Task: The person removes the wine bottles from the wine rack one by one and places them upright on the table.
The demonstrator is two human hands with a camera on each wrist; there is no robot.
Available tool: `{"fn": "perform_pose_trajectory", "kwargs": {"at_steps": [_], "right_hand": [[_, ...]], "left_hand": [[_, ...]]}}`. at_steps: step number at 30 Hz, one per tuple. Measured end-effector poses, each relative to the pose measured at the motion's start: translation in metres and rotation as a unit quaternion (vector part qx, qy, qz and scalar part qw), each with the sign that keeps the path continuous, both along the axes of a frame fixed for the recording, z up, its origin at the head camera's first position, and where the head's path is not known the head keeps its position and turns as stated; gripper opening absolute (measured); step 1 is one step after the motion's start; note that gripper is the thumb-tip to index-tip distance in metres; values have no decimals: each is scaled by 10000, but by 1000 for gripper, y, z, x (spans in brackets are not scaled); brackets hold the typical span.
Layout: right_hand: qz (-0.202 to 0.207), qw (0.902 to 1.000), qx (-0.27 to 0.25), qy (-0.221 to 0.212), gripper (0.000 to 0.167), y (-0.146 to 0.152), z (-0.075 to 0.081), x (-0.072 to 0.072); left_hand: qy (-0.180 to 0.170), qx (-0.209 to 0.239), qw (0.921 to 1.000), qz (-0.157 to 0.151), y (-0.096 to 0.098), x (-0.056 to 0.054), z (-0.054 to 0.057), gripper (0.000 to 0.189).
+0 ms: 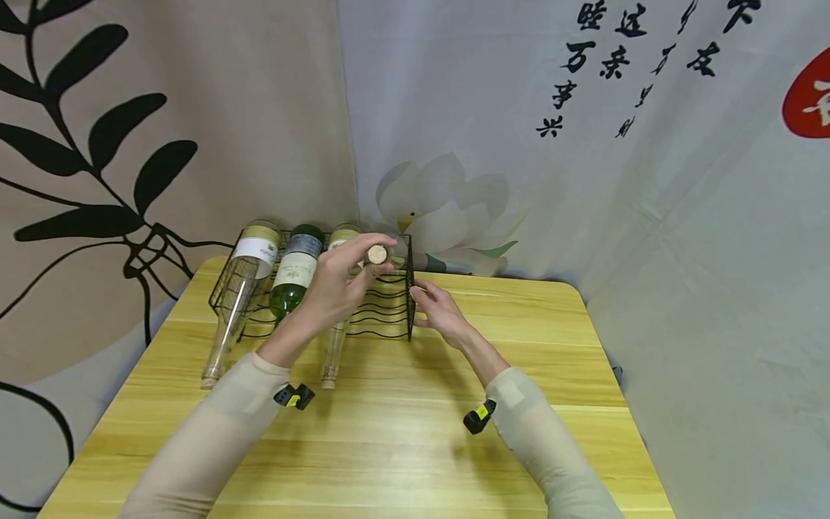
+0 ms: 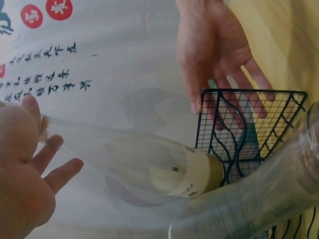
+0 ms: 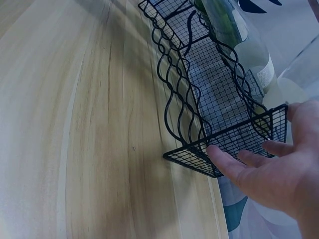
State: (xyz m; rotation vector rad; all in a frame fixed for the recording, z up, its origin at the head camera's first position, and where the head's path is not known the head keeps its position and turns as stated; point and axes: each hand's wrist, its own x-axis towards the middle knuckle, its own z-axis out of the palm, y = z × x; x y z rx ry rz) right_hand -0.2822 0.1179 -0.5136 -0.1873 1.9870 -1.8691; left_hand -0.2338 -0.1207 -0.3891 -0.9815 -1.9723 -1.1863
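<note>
You are pinching the clear bottle [image 2: 144, 154] by its neck [image 2: 75, 134] with your left hand [image 1: 344, 277], thumb and fingers gripping it close to the cork [image 1: 377, 254]. The bottle is pointing its cork up toward you, and its base, with a pale label [image 2: 199, 174], is reaching down at the right end of the black wire rack [image 3: 209, 74], toward the back edge; whether that base is touching the wires, I cannot tell. Your right hand [image 1: 437, 310] is spreading its fingers at the outer side of the rack's right end panel [image 1: 411, 288], pinching nothing. The rack is standing along the back edge of the wooden table [image 1: 415, 447], and a left-hand clear bottle [image 1: 258, 249], a green bottle [image 1: 300, 267] and another clear bottle [image 1: 333, 346] are lying in it, both clear necks jutting past its front edge.

You are probably handling stiff, smooth glass: likely light if it is empty as it looks, slippery under damp fingers and apt to chip against a neighbour. By holding only the neck you are leaving the wider base free to swing, so a second hold low on the body should be steadying it best. The thin-wired rack is likely sliding easily if knocked, so a light palm at the end panel should be serving you better than a squeeze
</note>
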Motion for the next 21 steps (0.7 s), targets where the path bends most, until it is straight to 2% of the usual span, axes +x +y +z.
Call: {"fn": "perform_pose_trajectory", "kwargs": {"at_steps": [6,13,18,21], "right_hand": [[28,10000,-27,-1,69,1,0,0],[72,9999,-78,7,70,1,1,-1],[62,10000,-39,19,69,1,1,0],[32,10000,-4,24,68,1,0,0]], "left_hand": [[117,-6,9999,110,1,-2,2,35],[65,208,9997,-111,1,-3,4,31],[190,151,9997,76,0,-3,5,31],[189,159,9997,64,0,-3,6,31]]}}
